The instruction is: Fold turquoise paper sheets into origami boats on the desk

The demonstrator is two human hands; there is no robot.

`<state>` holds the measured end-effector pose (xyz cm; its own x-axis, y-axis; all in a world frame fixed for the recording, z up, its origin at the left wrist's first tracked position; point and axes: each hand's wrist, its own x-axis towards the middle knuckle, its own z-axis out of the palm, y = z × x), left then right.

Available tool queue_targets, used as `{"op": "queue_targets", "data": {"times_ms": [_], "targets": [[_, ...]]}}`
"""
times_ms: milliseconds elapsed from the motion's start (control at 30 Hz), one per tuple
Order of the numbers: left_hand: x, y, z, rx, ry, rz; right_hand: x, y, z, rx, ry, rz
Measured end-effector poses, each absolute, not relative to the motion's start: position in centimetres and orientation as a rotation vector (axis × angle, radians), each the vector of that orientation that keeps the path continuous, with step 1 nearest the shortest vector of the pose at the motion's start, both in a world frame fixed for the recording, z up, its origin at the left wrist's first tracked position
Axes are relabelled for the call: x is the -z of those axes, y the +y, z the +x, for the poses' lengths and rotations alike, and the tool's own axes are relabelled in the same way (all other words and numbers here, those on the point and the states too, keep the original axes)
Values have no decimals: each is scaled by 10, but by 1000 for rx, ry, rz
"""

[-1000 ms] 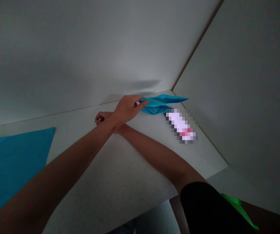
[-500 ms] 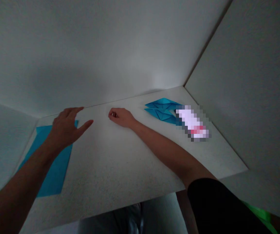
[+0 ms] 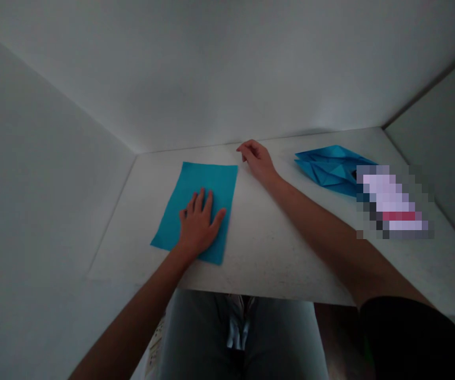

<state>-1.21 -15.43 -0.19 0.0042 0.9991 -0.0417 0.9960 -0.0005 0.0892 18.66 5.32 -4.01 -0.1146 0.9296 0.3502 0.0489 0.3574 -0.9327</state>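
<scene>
My left hand (image 3: pixel 199 226) lies flat on a sheet of blue paper (image 3: pixel 220 182), palm down with its fingers spread. The sheet is flat on the white tabletop, and my hand and wrist cover part of its lower half. Just past the sheet's far right corner, my right hand (image 3: pixel 258 159) rests near the back wall, its fingers curled in and nothing visible in them. Folded blue paper shapes (image 3: pixel 332 168) with pointed ends lie to the right of that hand.
A blurred-out, pale rectangular object (image 3: pixel 395 200) lies by the folded paper at the right. White walls (image 3: pixel 227 79) close in the back and both sides of the table (image 3: pixel 274 248). My legs (image 3: pixel 195 338) are below its front edge.
My left hand has come down onto the blue sheet, which has shifted right, away from the left wall. My right hand stays curled near the back. The view has turned left.
</scene>
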Motion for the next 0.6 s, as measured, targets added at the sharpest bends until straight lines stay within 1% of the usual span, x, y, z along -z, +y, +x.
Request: {"op": "queue_targets", "data": {"times_ms": [133,233,300,433,500,600], "targets": [[-31,-102,42,-230,1929,2300,36,57,196,-851,-1249,-940],[-43,-63,34,-520,1947,2339,34,58,200,-788,-1132,-980],[-37,-40,11,-605,2025,2281,33,57,199,-789,-1140,-984],[-4,-11,-33,-550,1984,2230,32,52,196,-814,-1219,-955],[10,-2,-43,-556,1971,2241,32,51,196,-830,-1239,-944],[19,9,-48,-583,1937,2282,33,52,197,-854,-1255,-934]]}}
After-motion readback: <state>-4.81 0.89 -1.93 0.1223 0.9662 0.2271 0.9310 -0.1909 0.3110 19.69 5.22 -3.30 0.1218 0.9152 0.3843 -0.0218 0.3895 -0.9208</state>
